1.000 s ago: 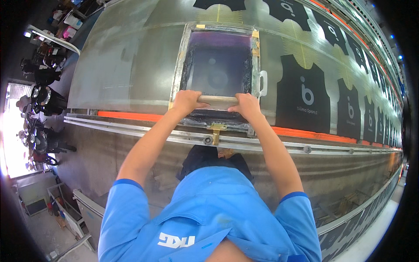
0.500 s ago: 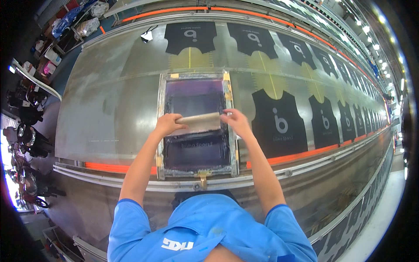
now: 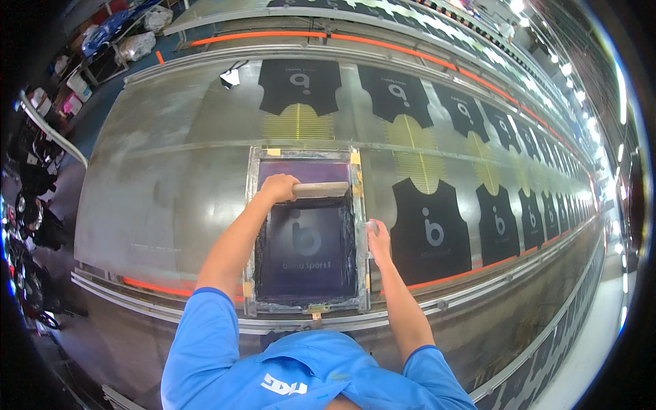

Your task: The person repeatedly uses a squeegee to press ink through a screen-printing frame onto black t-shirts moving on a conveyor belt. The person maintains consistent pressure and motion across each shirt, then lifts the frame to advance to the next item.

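A screen-printing frame (image 3: 252, 225) with worn, taped edges lies flat on the long metal table in front of me. Its dark mesh (image 3: 307, 277) shows a pale round design with small lettering below. Near the frame's far end, my left hand (image 3: 279, 188) is closed round the left end of a squeegee (image 3: 321, 190), which lies crosswise over the mesh. My right hand (image 3: 378, 240) is at the frame's right side, its fingers curled on the edge; the exact grip is partly hidden.
Dark fabric shirt panels (image 3: 432, 229) with pale prints lie in two rows along the table (image 3: 157, 178), running off to the right. A small black-and-white scrap (image 3: 231, 76) sits at the far left. Orange strips (image 3: 273, 35) and metal rails (image 3: 164, 306) line the table edges.
The squeegee has gone from mid-frame to the far end, uncovering the design on the mesh. My right hand has left the squeegee and come down to the frame's right edge.
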`<state>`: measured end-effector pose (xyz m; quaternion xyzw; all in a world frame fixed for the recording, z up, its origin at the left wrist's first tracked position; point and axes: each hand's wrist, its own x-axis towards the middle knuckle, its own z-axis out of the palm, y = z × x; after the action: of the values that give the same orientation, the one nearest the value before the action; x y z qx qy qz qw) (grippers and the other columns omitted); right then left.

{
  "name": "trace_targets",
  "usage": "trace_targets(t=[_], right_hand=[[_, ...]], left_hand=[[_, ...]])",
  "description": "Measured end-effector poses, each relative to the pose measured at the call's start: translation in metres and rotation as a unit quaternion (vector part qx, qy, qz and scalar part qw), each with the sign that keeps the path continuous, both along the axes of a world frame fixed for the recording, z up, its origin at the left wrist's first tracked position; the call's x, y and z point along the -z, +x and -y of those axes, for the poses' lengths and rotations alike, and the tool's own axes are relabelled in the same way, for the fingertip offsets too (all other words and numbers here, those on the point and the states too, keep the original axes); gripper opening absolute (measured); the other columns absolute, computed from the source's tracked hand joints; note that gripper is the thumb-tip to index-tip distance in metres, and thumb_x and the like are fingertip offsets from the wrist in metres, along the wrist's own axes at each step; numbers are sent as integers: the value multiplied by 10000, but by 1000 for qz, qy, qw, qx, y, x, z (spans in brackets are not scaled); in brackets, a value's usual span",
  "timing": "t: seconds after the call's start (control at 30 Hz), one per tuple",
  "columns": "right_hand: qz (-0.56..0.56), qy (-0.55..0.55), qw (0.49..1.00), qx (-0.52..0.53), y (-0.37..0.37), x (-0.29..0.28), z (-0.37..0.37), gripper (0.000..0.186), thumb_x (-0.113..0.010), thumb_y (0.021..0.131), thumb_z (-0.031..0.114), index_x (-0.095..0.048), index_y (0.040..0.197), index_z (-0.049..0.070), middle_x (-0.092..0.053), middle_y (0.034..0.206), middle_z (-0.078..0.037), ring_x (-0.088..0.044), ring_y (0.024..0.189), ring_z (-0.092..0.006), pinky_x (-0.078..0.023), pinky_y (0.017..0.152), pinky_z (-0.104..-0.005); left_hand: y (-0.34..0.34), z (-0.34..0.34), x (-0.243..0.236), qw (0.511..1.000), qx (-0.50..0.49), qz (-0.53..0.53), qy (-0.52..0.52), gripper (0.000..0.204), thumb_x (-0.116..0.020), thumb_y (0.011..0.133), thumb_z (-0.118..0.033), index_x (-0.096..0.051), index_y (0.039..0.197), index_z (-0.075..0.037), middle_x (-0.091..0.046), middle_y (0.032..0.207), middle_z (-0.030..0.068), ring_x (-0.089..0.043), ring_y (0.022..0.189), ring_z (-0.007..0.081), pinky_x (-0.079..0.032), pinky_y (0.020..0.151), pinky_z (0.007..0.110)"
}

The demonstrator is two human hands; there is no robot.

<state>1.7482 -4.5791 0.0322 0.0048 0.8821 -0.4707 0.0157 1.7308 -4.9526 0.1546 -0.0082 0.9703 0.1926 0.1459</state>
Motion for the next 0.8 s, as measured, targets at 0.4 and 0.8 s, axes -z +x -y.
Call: trace_targets(t=[0.4,0.8], right_hand=[[124,-231,961,-88,-3,-98,15,300,-605,971,99,-612,1270,72,-502,660,45,-434,520,-51,-345,453,-225],[87,-352,924,-120,25,-135,39,336,-651,975,161,-657,1287,37,-459,662,102,-378,529,-12,-279,462,-194]], left_hand=[[234,-82,11,990,-65,-105,65,465,-615,792,-56,-740,1164,-306,-731,1122,60,-686,1020,284,-536,864,429],[398,-103,-18,988,-79,-58,121,669,-668,674,5,-684,1256,-324,-688,1252,-4,-653,1097,248,-508,870,421]])
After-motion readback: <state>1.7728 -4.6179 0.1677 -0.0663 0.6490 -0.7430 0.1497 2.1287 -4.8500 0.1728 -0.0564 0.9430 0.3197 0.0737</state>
